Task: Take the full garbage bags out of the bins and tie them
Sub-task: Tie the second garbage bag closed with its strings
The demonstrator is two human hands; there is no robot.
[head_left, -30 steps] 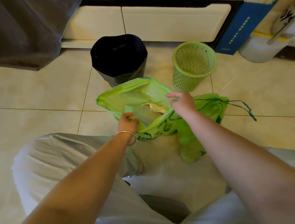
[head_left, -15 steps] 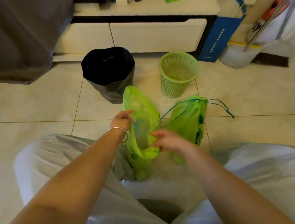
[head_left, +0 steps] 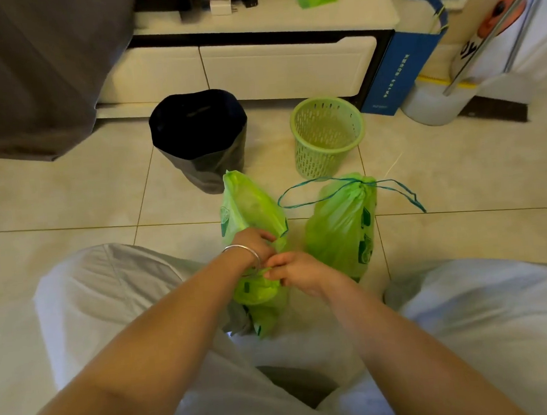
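Two green garbage bags stand on the tiled floor between my knees. The near green bag (head_left: 249, 209) has its top flattened and folded upright. My left hand (head_left: 255, 244), with a silver bangle on the wrist, grips its neck. My right hand (head_left: 298, 269) pinches the same bag's rim or drawstring just below, touching the left hand. To the right, the second green bag (head_left: 342, 231) stands apart, its top gathered shut by a blue drawstring (head_left: 391, 188) that trails across the floor. Behind them stand a bin with a black liner (head_left: 199, 137) and a green mesh basket (head_left: 327, 134).
A white low cabinet (head_left: 287, 65) with drawers runs along the back, with a blue box (head_left: 408, 65) at its right end. Grey fabric (head_left: 35, 72) hangs at the upper left. A white round base (head_left: 434, 106) with a metal pole stands at the right. My knees flank the bags.
The near bag's wide mouth has been squeezed flat and narrow. Both hands have dropped and come together at its neck. The view has tilted up, showing more of the cabinet top.
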